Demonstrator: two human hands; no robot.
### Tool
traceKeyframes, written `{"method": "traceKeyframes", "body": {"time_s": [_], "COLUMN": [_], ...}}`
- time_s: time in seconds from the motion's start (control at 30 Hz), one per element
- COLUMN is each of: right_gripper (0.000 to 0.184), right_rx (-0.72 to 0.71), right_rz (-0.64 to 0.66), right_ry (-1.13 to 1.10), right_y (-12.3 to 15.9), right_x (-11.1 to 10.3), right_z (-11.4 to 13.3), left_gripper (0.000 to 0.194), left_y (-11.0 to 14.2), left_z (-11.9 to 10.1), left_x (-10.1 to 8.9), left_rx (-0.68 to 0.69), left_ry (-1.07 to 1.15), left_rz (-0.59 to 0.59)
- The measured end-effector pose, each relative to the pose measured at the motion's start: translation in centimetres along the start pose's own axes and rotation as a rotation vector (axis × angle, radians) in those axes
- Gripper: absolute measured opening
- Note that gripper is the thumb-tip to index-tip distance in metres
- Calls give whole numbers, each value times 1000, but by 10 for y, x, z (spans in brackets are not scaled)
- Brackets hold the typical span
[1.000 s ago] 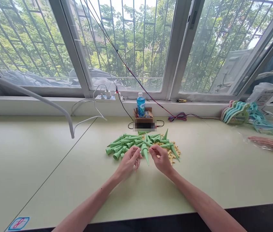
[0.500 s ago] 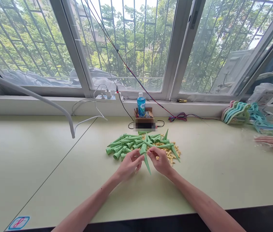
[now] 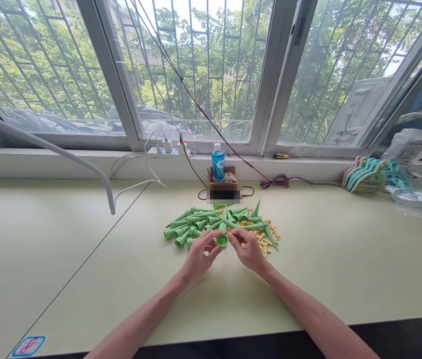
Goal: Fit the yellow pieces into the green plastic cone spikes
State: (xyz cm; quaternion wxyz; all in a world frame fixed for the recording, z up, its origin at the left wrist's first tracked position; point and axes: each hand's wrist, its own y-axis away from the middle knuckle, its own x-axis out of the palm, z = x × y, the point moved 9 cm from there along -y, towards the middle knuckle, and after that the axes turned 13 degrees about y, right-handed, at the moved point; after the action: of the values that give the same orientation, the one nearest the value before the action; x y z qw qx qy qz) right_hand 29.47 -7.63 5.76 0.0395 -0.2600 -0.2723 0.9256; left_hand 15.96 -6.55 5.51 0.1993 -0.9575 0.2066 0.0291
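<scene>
Just in front of the green cone pile (image 3: 181, 229), left hand (image 3: 199, 259) has one green cone (image 3: 222, 241) pinched, open end facing the camera, so its inside shows. Right hand (image 3: 248, 252) is right beside it, fingertips close together, near yellow pegs (image 3: 265, 242); can't tell if they're gripping anything.

Both 2 forearms extend forward and converge. Left hand (image 3: 202, 253): thumb and fingers curled in a grip. Right hand (image 3: 247, 248): fingertips pinched, facing left hand.
</scene>
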Motion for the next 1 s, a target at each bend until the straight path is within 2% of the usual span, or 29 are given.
{"method": "traceKeyframes", "body": {"time_s": [0.2,0.3,0.4,0.63,0.87,1.0], "right_gripper": [30,29,27,25,23,22], "right_rx": [9,25,19,-53,-62,-57], "right_rz": [-19,-56,-89,-44,-25,-20], "right_ry": [-4,-18,-23,7,10,9], "right_y": [-1,-1,-1,0,-1,0], "right_x": [-2,-6,-10,-4,-3,-2], "right_z": [0,-2,-3,2,3,0], "left_gripper": [34,34,24,53,49,42], "left_y": [1,0,-2,1,3,2], "left_z": [-1,3,11,24,29,27], "left_x": [0,-1,0,15,16,15], "left_rx": [-10,-47,-131,-399,-422,-390], "left_ry": [-9,92,255,495,510,464], "left_rz": [-4,-10,-12,88,118,129]}}
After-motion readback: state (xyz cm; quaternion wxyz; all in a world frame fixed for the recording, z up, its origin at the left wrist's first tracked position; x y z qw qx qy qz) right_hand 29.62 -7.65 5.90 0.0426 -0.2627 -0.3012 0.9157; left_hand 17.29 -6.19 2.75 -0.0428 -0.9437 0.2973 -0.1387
